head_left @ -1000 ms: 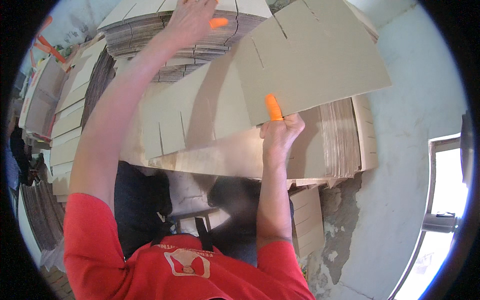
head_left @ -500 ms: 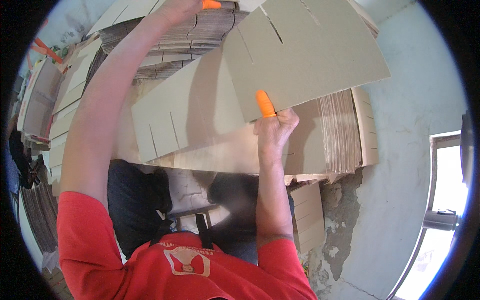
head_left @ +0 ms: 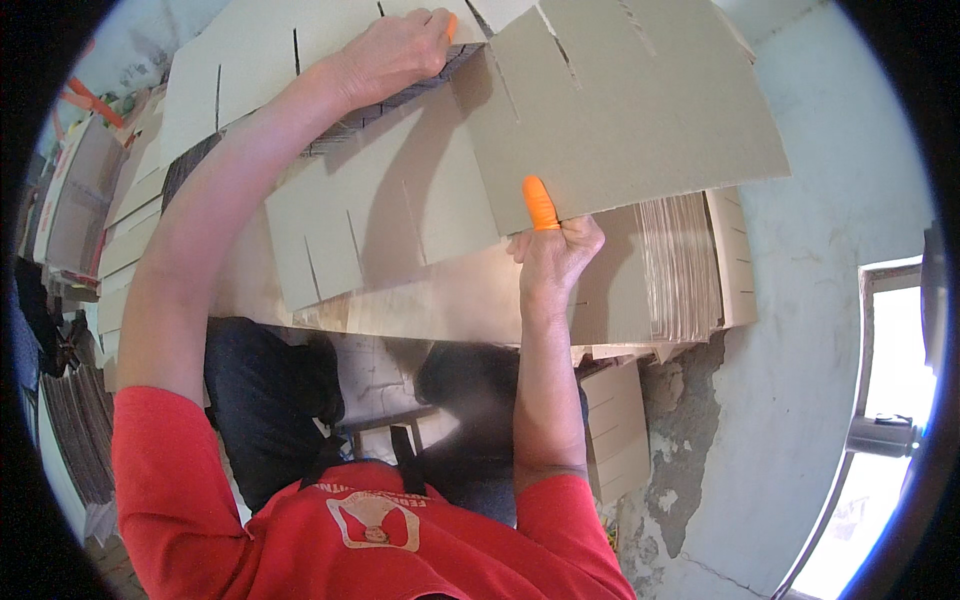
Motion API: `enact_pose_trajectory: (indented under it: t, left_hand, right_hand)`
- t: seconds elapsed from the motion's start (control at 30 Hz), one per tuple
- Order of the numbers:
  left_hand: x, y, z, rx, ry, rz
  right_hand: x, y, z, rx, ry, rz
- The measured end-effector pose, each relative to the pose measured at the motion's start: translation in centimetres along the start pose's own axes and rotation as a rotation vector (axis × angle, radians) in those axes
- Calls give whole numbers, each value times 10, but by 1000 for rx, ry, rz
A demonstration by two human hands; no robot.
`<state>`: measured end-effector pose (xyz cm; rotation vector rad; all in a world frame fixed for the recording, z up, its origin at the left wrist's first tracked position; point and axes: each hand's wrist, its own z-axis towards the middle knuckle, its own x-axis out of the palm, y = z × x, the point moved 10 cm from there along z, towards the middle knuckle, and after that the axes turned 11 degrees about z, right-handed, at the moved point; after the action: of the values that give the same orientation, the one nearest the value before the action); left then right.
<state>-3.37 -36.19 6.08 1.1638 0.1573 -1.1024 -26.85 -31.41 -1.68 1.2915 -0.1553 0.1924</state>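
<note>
My right hand, an orange rubber cover on its thumb, pinches the near edge of a slotted grey cardboard sheet, which tilts up toward the upper right. At the top, my left hand is closed on the near edge of another slotted cardboard sheet; a bit of orange cover shows at its fingertips. That sheet is raised over a stack of cardboard. Between my hands a pale slotted cardboard piece slants across the work surface, meeting the grey sheet along its left edge.
A thick stack of cardboard sheets stands right of my right hand, by the peeling wall. Piled cardboard and a box line the left side. My legs are under the wooden work surface. A bright window is at far right.
My left hand has come down and nearer, bringing the upper-left sheet's near edge with it, so it now covers much of the stack's side. The right hand's sheet has shifted slightly right.
</note>
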Motion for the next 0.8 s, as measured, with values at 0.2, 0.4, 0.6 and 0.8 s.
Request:
enact_pose_trajectory:
  t: [0.2, 0.4, 0.6, 0.8]
  left_hand:
    - [-22, 0, -6, 10, -123, 6]
    - [-37, -6, -16, 42, -202, -69]
    - [-37, -27, -25, 185, 14, 44]
    - [-89, -75, -36, 314, -112, -35]
  right_hand:
    - [3, 9, -1, -41, 11, -69]
    - [-5, 1, 5, -139, 74, -128]
    - [-1, -3, 5, 46, -24, -8]
    - [-11, -12, 17, -58, 128, -273]
